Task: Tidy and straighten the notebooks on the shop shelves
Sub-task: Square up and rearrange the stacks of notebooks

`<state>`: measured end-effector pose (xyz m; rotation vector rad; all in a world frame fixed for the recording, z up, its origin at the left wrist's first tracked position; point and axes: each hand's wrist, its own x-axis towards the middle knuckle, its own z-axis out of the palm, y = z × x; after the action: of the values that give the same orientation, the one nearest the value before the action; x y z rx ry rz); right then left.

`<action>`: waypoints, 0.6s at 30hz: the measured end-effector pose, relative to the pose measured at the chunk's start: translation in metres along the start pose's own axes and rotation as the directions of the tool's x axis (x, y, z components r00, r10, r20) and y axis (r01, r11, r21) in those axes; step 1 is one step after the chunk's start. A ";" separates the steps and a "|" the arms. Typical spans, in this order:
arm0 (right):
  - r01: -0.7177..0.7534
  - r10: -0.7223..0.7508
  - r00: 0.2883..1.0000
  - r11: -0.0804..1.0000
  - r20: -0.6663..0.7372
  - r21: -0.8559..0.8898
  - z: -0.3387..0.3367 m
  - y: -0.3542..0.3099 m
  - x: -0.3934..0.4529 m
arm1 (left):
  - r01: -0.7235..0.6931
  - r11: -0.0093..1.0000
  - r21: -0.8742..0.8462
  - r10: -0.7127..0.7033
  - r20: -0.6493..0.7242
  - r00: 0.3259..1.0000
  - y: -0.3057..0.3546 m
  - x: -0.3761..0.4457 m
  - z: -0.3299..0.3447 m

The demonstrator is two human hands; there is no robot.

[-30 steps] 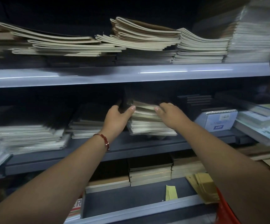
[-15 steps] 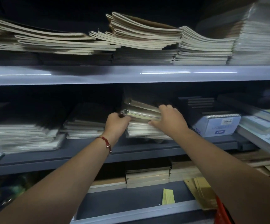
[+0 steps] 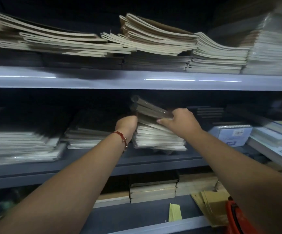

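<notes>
- The notebook stack (image 3: 158,135) is sitting on the middle shelf (image 3: 153,163), just below the pale lip of the upper shelf (image 3: 136,80), and both hands are working on it there.
- The left hand (image 3: 126,124) is pressing against the stack's left side. Its fingers are hidden behind the notebooks, so I cannot tell whether they are curled round anything; it is probably acting as a stop so the pile squares up.
- The right hand (image 3: 179,122) is gripping the top few notebooks (image 3: 148,108), fingers over their upper edge and thumb below, tilting them up at the left, likely to lift and reseat them flush.
- The notebooks under the raised ones are fanning out to the right of the stack's base, which is why this pile needs evening.
- Left of the stack, two more piles (image 3: 84,137) are lying on the same shelf, blurred.
- Right of the stack, a spiral pad (image 3: 231,134) is leaning with its coil on top.
- Above the stack, the upper-shelf notebooks (image 3: 153,41) are sagging in uneven heaps, so they seem untidied as yet.
</notes>
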<state>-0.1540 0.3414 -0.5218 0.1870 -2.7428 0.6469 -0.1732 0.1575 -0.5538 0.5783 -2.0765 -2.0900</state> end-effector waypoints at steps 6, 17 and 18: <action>0.075 -0.079 0.996 0.994 -0.042 -0.085 0.008 -0.008 -0.012 | -0.049 0.993 0.107 0.034 0.133 0.991 -0.007 0.007 -0.018; 0.200 -0.231 0.971 0.927 -0.062 -0.318 0.015 -0.031 -0.023 | -0.007 0.999 -0.036 0.020 0.371 0.928 -0.003 -0.055 -0.101; 0.207 -0.239 0.969 0.923 -0.061 -0.324 0.016 -0.032 -0.023 | 0.002 0.999 -0.046 0.015 0.367 0.930 -0.004 -0.060 -0.111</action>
<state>-0.1302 0.3068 -0.5294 0.3746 -2.6296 0.1470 -0.0770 0.0756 -0.5444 0.1790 -2.1975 -2.3878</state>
